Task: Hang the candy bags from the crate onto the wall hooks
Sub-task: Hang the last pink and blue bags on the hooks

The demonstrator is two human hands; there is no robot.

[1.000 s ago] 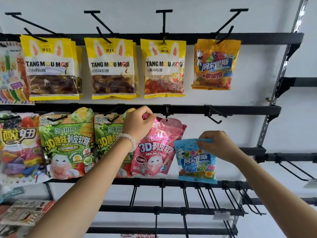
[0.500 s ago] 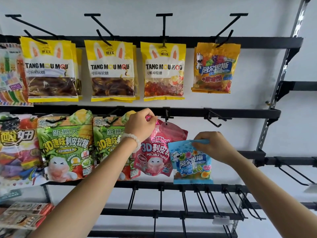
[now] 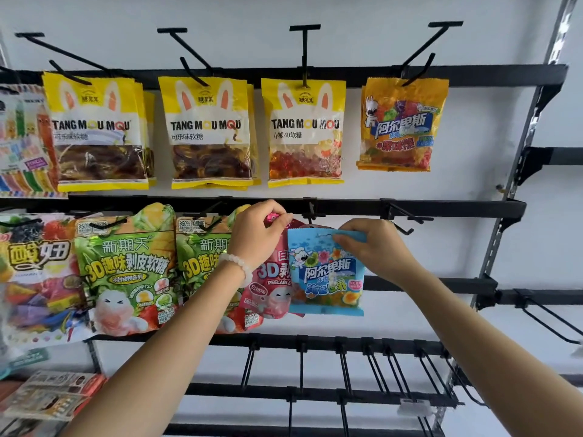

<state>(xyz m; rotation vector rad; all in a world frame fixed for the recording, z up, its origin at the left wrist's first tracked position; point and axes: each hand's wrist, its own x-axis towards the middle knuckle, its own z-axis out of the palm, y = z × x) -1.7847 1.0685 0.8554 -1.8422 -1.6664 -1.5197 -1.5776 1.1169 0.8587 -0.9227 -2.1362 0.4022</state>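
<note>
Left hand is pinching the top of the pink "3D PEELABLE" gummy bag right under the middle rail. Right hand grips the top edge of the blue 阿尔卑斯 bag, which now overlaps the pink one and has slid up and left since half a second ago. Yellow TANG MOU MOU bags hang above, green 3D趣味剥皮软糖 bags to the left.

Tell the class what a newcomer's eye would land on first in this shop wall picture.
Two hands meet at mid-frame: the right hand pinches the top of a blue candy bag, while the left hand grips a pink candy bag beside it, just under the middle rail. Above hangs a bright row of yellow rabbit-ear bags.
</note>
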